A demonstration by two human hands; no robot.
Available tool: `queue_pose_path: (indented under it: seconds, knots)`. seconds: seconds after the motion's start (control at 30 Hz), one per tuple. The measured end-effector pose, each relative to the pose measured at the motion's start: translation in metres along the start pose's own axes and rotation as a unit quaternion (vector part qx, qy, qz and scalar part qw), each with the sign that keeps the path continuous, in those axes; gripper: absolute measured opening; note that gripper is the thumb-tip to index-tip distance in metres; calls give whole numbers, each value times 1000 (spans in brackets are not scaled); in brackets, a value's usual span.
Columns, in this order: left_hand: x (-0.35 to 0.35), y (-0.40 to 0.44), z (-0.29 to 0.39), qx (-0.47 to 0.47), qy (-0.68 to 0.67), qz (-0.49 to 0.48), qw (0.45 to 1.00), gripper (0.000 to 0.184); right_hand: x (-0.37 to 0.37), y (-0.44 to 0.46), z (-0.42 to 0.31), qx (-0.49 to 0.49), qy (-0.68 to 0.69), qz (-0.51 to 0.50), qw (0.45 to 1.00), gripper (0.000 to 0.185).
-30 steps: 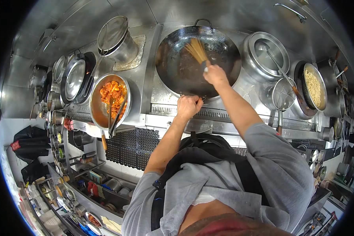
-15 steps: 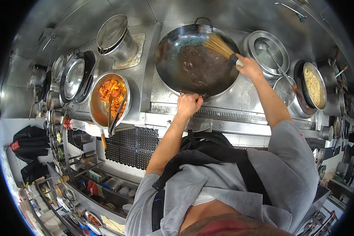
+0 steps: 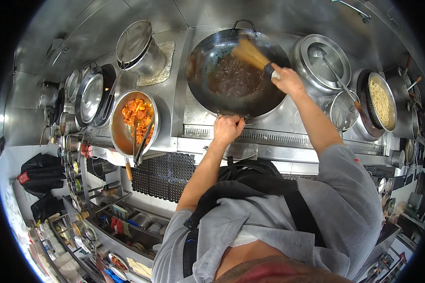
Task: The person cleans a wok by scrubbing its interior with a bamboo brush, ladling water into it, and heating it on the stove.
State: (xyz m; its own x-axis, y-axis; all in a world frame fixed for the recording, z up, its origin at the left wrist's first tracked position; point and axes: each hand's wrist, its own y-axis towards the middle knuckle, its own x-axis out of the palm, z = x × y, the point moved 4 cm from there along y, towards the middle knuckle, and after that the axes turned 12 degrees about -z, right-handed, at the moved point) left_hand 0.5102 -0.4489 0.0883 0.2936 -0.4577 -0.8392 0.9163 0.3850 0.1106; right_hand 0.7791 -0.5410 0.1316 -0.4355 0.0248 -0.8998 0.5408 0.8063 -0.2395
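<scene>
A large dark wok [image 3: 200, 87] sits on the stove, with brownish liquid [image 3: 233, 82] pooled in its middle. My right hand [image 3: 288, 81] is closed round the dark and white grip of a bamboo whisk [image 3: 251, 54]. The whisk's bristles, blurred by motion, lie over the upper middle of the wok. At the wok's near rim my left hand [image 3: 227, 128] is clenched on the near handle, which the fingers mostly hide.
Left of the wok stands a metal bowl of red-orange food [image 3: 137, 113] with tongs, and behind it a pot with a strainer [image 3: 134, 42]. On the right are a lidded pot [image 3: 326, 61] with a ladle, a wire skimmer [image 3: 344, 111] and a pan of noodles [image 3: 381, 101].
The whisk has swept right across the wok, then slightly back left. Liquid now shows pooled in the wok. My left hand has stayed at the near rim.
</scene>
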Motion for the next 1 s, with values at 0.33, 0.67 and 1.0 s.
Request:
queue_pose_path:
  seconds: [0.33,0.67,1.0]
  knots:
    - [1,-1,-3,12,4,11,1000,25,32,1,-35,-74,13,-36,996,57]
    - [1,-1,-1,2,-9,-17,1000,27,66,19,-34,64,-31,-50,996,60]
    - [1,-2,-2,5,10,-15,1000,27,0,-29,24,-25,-6,-62,998,59]
